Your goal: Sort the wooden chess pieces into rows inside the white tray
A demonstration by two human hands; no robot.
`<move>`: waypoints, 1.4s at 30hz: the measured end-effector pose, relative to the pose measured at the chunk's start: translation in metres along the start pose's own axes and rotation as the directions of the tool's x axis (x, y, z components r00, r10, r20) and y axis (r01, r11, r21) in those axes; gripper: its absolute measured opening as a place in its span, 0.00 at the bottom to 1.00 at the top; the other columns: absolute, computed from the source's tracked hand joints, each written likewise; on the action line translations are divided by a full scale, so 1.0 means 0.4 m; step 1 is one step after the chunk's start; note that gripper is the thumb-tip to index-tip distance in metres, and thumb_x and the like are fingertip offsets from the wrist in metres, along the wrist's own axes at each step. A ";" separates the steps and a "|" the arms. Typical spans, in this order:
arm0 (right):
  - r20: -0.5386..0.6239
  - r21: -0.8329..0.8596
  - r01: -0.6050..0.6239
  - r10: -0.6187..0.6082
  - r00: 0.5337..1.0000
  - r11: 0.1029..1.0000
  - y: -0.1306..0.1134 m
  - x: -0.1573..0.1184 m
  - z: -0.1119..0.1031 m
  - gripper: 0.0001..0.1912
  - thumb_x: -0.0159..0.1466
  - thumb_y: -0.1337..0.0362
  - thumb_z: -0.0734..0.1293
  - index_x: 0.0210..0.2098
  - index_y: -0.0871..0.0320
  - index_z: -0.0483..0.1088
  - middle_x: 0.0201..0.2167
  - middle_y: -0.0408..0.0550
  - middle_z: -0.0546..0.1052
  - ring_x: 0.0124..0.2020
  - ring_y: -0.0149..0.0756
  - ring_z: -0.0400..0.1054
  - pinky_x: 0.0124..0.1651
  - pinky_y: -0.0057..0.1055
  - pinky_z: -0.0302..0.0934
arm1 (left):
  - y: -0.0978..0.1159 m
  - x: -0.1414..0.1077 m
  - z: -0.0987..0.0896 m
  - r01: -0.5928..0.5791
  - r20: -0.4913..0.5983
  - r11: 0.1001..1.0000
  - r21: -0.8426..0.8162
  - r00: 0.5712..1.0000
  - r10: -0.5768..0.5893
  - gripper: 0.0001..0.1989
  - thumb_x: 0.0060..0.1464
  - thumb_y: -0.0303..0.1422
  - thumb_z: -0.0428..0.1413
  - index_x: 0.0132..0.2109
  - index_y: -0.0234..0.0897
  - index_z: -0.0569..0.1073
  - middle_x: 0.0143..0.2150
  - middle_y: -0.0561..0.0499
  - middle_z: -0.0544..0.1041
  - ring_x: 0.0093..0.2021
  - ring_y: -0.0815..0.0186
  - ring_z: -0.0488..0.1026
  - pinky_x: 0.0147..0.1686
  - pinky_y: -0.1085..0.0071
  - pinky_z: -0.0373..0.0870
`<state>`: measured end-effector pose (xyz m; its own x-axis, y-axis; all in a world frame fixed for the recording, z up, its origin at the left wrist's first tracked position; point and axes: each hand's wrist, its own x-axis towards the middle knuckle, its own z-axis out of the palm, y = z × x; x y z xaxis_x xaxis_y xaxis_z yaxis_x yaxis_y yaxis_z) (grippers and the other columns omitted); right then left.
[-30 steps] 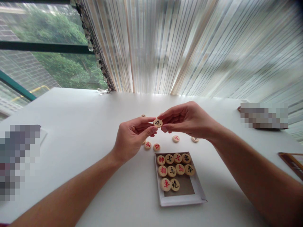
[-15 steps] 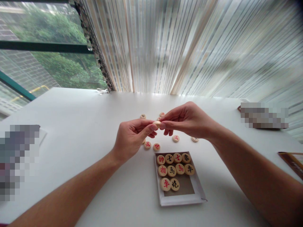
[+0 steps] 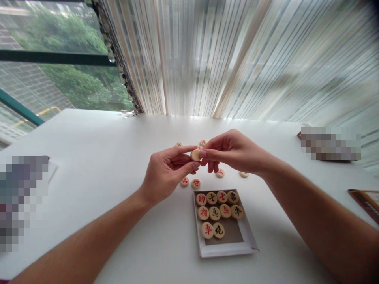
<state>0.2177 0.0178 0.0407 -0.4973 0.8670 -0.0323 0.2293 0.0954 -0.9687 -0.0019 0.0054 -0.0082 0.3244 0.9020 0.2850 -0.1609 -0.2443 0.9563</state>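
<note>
Between my two hands, above the loose pieces, is one round wooden piece point(image 3: 196, 155) with a plain face toward me. My right hand point(image 3: 226, 152) pinches it between thumb and fingers. My left hand point(image 3: 168, 167) has its index finger at the piece's top and its thumb at the lower edge. Nearer me lies a shallow white box point(image 3: 226, 249) holding several discs in rows, some with red characters, such as a red-marked disc point(image 3: 207, 230), and some with black, such as a black-marked disc point(image 3: 219, 230). Its lower right part shows bare grey bottom.
Loose discs lie around my hands: a red-marked one point(image 3: 196, 183), another red one point(image 3: 220, 172), one at the right point(image 3: 243, 174) and one at the back point(image 3: 203, 143). Blurred-out items rest at the table's left and right. A brown-edged object point(image 3: 365, 203) is at far right.
The piece between my hands has tilted, so its plain face shows instead of its edge. My left index finger has straightened along its top and my left thumb has moved lower.
</note>
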 end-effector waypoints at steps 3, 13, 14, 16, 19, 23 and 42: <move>0.025 -0.014 -0.013 0.013 1.000 1.000 0.004 0.000 0.004 0.21 0.58 0.48 0.82 0.34 0.61 0.84 0.27 0.50 0.83 0.25 0.33 0.77 0.24 0.25 0.68 | -0.001 -0.002 0.000 -0.015 0.011 1.000 0.018 1.000 0.015 0.20 0.53 0.34 0.74 0.52 0.33 0.85 0.34 0.46 0.87 0.32 0.63 0.85 0.34 0.70 0.85; 0.033 -0.059 -0.031 0.033 0.999 0.998 0.007 0.007 0.021 0.20 0.59 0.50 0.81 0.28 0.60 0.78 0.20 0.43 0.77 0.21 0.30 0.70 0.19 0.24 0.60 | -0.008 -0.011 0.001 -0.080 0.078 0.995 0.067 0.994 0.075 0.14 0.57 0.29 0.71 0.51 0.35 0.85 0.39 0.46 0.89 0.39 0.61 0.88 0.41 0.71 0.86; 0.034 -0.061 -0.026 0.028 0.999 0.998 0.006 0.006 0.020 0.20 0.59 0.50 0.81 0.27 0.60 0.78 0.19 0.43 0.76 0.21 0.30 0.70 0.19 0.24 0.60 | -0.007 -0.010 0.001 -0.081 0.082 0.995 0.062 0.994 0.075 0.13 0.58 0.29 0.70 0.51 0.35 0.85 0.40 0.46 0.89 0.39 0.61 0.88 0.42 0.71 0.86; 0.042 -0.064 -0.017 0.020 0.999 0.998 0.005 0.005 0.018 0.21 0.61 0.49 0.80 0.28 0.60 0.78 0.20 0.43 0.76 0.21 0.30 0.70 0.19 0.25 0.60 | -0.006 -0.010 0.001 -0.074 0.082 0.996 0.059 0.994 0.069 0.13 0.59 0.28 0.69 0.51 0.35 0.85 0.40 0.45 0.89 0.40 0.60 0.88 0.41 0.71 0.86; 0.065 -0.050 0.000 0.003 0.998 0.999 0.003 0.002 0.014 0.21 0.63 0.48 0.79 0.30 0.61 0.79 0.23 0.46 0.78 0.24 0.31 0.72 0.22 0.25 0.62 | -0.005 -0.010 0.000 -0.056 0.080 0.997 0.045 0.995 0.052 0.14 0.59 0.28 0.70 0.52 0.34 0.85 0.40 0.45 0.89 0.39 0.61 0.88 0.37 0.72 0.86; 0.093 -0.013 0.002 -0.001 0.996 1.000 0.004 0.002 0.010 0.18 0.65 0.51 0.78 0.32 0.61 0.80 0.26 0.46 0.79 0.25 0.31 0.73 0.24 0.25 0.63 | -0.003 -0.010 -0.003 -0.035 0.064 0.999 0.012 0.997 0.034 0.15 0.57 0.27 0.71 0.51 0.35 0.84 0.37 0.47 0.89 0.35 0.64 0.87 0.32 0.76 0.84; 0.145 0.000 -0.052 0.052 0.988 0.999 -0.001 -0.001 0.004 0.16 0.62 0.53 0.79 0.33 0.60 0.78 0.28 0.45 0.79 0.26 0.31 0.71 0.26 0.26 0.63 | -0.012 -0.007 -0.004 -0.078 0.038 0.997 0.007 0.996 0.078 0.15 0.55 0.26 0.72 0.50 0.35 0.85 0.35 0.49 0.88 0.33 0.67 0.85 0.30 0.79 0.82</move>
<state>0.2162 0.0166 0.0407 -0.6005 0.7909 -0.1177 0.2554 0.0501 -0.9655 -0.0035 0.0047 -0.0137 0.3465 0.8659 0.3608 -0.1793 -0.3164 0.9315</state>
